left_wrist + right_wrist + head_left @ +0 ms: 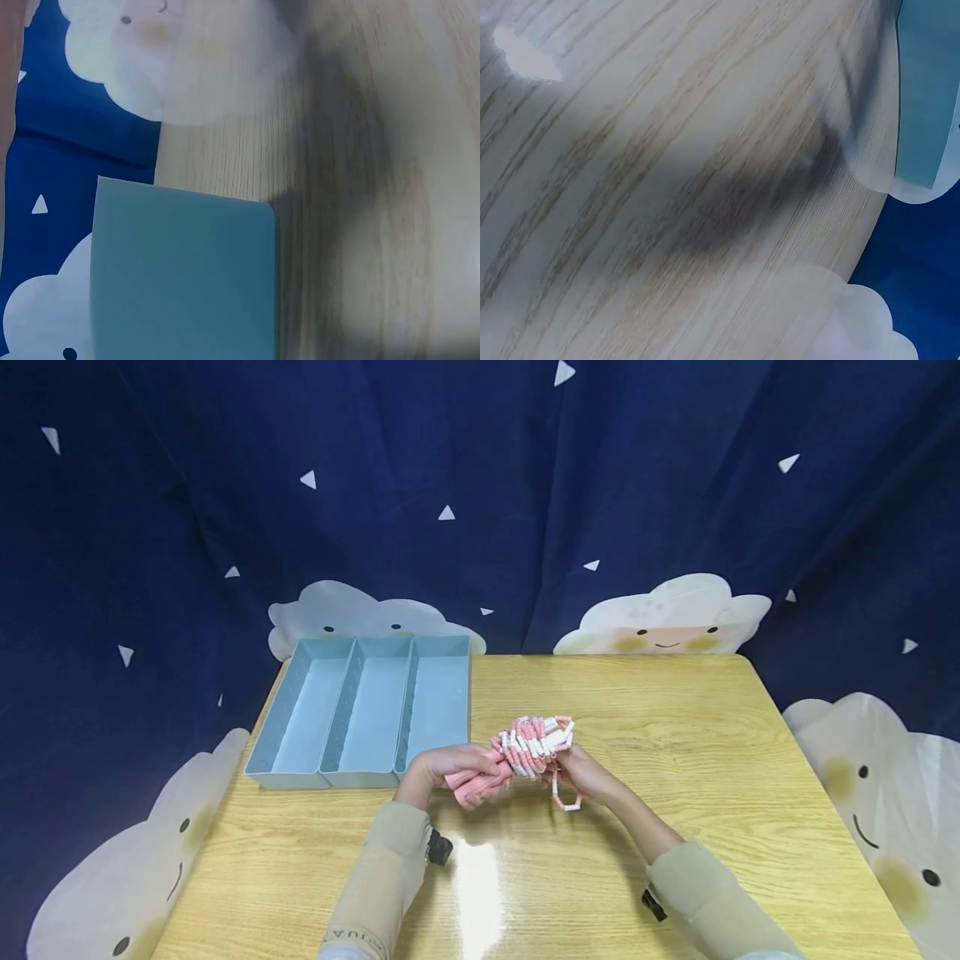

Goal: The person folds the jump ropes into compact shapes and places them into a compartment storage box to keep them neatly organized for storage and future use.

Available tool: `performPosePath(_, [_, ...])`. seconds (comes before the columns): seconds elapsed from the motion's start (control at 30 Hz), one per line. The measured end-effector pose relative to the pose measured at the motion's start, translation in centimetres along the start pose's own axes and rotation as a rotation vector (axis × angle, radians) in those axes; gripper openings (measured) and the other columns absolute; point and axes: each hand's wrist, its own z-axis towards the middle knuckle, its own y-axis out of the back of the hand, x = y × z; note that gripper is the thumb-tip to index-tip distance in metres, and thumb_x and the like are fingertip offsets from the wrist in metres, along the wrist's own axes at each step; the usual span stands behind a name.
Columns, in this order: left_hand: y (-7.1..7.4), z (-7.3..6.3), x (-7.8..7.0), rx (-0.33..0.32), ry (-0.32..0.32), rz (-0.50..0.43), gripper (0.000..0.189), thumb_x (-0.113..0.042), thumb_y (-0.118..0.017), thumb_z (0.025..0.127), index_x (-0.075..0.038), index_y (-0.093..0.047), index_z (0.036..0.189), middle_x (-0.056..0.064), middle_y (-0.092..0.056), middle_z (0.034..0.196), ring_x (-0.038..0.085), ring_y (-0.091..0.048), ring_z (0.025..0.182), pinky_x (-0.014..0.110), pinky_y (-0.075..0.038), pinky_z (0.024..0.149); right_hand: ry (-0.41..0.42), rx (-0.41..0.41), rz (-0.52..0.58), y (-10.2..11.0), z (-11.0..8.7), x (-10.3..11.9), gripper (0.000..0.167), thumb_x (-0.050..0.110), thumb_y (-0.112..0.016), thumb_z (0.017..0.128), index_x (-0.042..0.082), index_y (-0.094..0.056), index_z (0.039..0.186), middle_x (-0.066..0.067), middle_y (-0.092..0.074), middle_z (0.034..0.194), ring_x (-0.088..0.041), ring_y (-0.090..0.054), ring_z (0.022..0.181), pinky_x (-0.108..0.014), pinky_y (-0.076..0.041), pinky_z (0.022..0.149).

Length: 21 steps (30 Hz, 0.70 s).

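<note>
A beaded jump rope (529, 747), pink and white, is bundled up over the middle of the table. My left hand (452, 762) grips its two pink handles (472, 785), which point down to the left. At the other end of the bundle, my right hand (587, 774) holds the gathered beads, its fingers partly hidden behind them. A loose loop (567, 807) of beads dangles below the right hand. Neither wrist view shows the rope or the holding fingers.
Three long light-blue bins (358, 779) stand side by side at the table's back left, near the left hand. Their walls also show in the left wrist view (184, 277) and right wrist view. The wooden table (660, 710) ends at a dark blue curtain (637, 468) with clouds.
</note>
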Motion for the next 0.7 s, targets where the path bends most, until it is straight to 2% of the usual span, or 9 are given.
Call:
performPosePath(0.13, [-0.1, 0.1, -0.1, 0.01, -0.013, 0.002, 0.02, -0.015, -0.038, 0.093, 0.002, -0.046, 0.097, 0.007, -0.051, 0.067, 0.01, -0.047, 0.047, 0.022, -0.041, 0.044, -0.028, 0.001, 0.08, -0.1, -0.1, 0.0, 0.032, 0.025, -0.022, 0.102, 0.013, -0.051, 0.092, 0.0, -0.057, 0.074, -0.014, -0.06, 0.069, -0.031, -0.054, 0.069])
performPosePath(0.3, [-0.1, 0.2, -0.2, 0.002, -0.019, 0.014, 0.02, -0.014, -0.034, 0.095, -0.001, -0.049, 0.097, 0.007, -0.051, 0.067, 0.011, -0.047, 0.047, 0.022, -0.041, 0.045, -0.036, 0.012, 0.134, -0.5, -0.2, -0.1, 0.031, 0.022, -0.02, 0.102, 0.01, -0.045, 0.088, -0.001, -0.049, 0.071, -0.01, -0.048, 0.058, -0.022, -0.047, 0.054])
performPosePath(0.43, [0.0, 0.1, -0.3, -0.003, -0.024, 0.017, 0.02, -0.013, -0.033, 0.095, -0.002, -0.05, 0.097, 0.008, -0.05, 0.068, 0.011, -0.047, 0.048, 0.022, -0.041, 0.045, -0.014, 0.007, 0.127, -1.0, -0.3, 0.1, 0.03, 0.016, -0.017, 0.102, 0.01, -0.044, 0.088, 0.001, -0.04, 0.066, -0.009, -0.038, 0.054, -0.02, -0.038, 0.05])
performPosePath(0.53, [0.0, 0.1, -0.2, -0.009, -0.028, 0.017, 0.02, -0.014, -0.034, 0.095, -0.002, -0.05, 0.097, 0.008, -0.05, 0.068, 0.011, -0.048, 0.049, 0.022, -0.042, 0.046, -0.016, -0.031, 0.103, -1.3, -0.3, 0.3, 0.032, 0.014, -0.017, 0.101, 0.01, -0.043, 0.083, 0.003, -0.035, 0.06, -0.008, -0.034, 0.05, -0.019, -0.035, 0.048])
performPosePath(0.63, [0.0, 0.2, -0.1, -0.025, -0.04, 0.024, 0.02, -0.014, -0.035, 0.095, -0.002, -0.051, 0.097, 0.007, -0.052, 0.068, 0.011, -0.049, 0.049, 0.022, -0.043, 0.046, -0.025, -0.059, 0.077, -1.6, -0.4, 0.4, 0.033, 0.015, -0.018, 0.101, 0.01, -0.042, 0.079, 0.003, -0.034, 0.057, -0.008, -0.036, 0.049, -0.02, -0.037, 0.047])
performPosePath(0.7, [0.0, 0.2, -0.1, -0.038, -0.048, 0.029, 0.02, -0.015, -0.036, 0.094, -0.002, -0.051, 0.097, 0.007, -0.053, 0.067, 0.011, -0.05, 0.049, 0.022, -0.043, 0.046, -0.027, -0.06, 0.07, -1.7, -0.4, 0.5, 0.033, 0.017, -0.018, 0.101, 0.009, -0.041, 0.078, 0.002, -0.036, 0.058, -0.009, -0.04, 0.051, -0.022, -0.043, 0.049])
